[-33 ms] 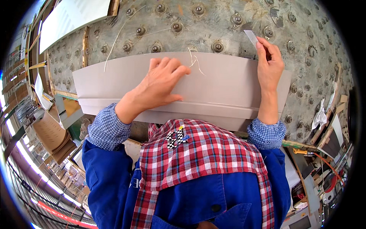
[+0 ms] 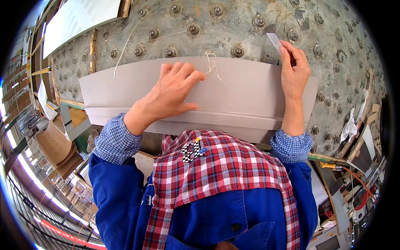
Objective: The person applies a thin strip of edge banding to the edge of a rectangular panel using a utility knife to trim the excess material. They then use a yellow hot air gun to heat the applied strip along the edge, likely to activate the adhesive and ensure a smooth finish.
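Observation:
A long light-grey panel with a raised ridge along its near side lies crosswise in front of me. My left hand is over its middle-left part, palm down, thumb and fingers apart, holding nothing. Whether its fingertips touch the panel I cannot tell. Beyond the panel's right end, my right hand pinches a thin, pale, flat strip with a slanted tip between thumb and forefinger. The strip points up and left. Close to my left fingers, thin whitish threads lie on the panel's far edge.
The panel rests on a worn metal table studded with ball rollers. A white sheet lies at the far left. Cardboard pieces stand at the left, while a crumpled white cloth and assorted tools are at the right.
My left hand has shifted very slightly to the left over the panel. My right hand and the strip stay where they were.

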Action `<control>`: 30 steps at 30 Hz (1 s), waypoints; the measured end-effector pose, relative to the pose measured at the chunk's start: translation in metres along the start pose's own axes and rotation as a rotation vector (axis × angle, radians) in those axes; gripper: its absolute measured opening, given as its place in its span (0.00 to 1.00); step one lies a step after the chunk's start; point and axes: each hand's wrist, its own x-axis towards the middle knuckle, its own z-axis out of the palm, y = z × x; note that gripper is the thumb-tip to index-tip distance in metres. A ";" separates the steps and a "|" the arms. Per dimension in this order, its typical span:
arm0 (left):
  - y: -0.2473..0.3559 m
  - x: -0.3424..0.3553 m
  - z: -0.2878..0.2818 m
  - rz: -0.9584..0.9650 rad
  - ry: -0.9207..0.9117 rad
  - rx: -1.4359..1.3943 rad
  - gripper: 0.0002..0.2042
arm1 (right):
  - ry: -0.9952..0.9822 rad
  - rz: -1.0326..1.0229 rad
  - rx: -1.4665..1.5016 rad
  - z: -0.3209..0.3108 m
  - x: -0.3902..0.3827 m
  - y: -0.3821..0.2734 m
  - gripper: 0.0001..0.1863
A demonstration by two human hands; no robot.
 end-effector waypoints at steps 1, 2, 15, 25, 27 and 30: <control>0.000 0.000 -0.001 -0.001 -0.013 -0.008 0.31 | -0.003 -0.012 -0.003 0.000 0.000 0.000 0.08; 0.000 0.000 -0.001 -0.003 -0.026 -0.016 0.31 | -0.006 0.001 -0.002 0.000 0.000 0.000 0.08; 0.001 0.003 0.001 -0.052 -0.049 0.004 0.33 | -0.003 0.029 -0.010 -0.001 0.000 -0.002 0.08; 0.035 0.063 0.033 0.135 -0.023 -0.074 0.33 | 0.024 0.016 0.024 -0.002 0.001 0.000 0.08; 0.036 0.066 0.034 0.167 -0.026 -0.077 0.33 | 0.029 0.009 0.027 -0.003 0.002 0.002 0.08; 0.036 0.065 0.036 0.180 -0.002 -0.103 0.32 | 0.039 0.018 0.027 -0.005 0.002 0.003 0.07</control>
